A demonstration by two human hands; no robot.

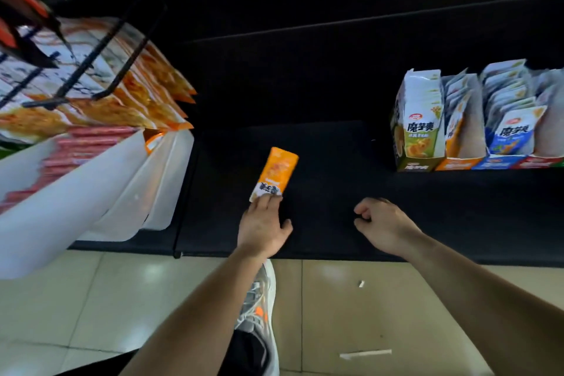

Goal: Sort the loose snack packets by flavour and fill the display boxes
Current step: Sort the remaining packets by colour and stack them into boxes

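Note:
An orange snack packet (pixel 276 172) lies over the black shelf (pixel 329 150), and my left hand (pixel 262 227) holds its near end with the fingertips. My right hand (pixel 381 223) hovers to the right above the shelf, fingers curled, holding nothing. At the right stand four display boxes in a row: a green one (pixel 416 128), an orange one (pixel 460 137), a blue one (pixel 509 131) and a red one (pixel 546 144), each with several packets upright inside.
At the left, white plastic trays (pixel 128 189) hold red packets, with large orange bags (pixel 146 95) hanging on black wire hooks above. The shelf's front edge runs above a tiled floor. My shoe (pixel 259 308) is below. Paper scraps lie on the floor.

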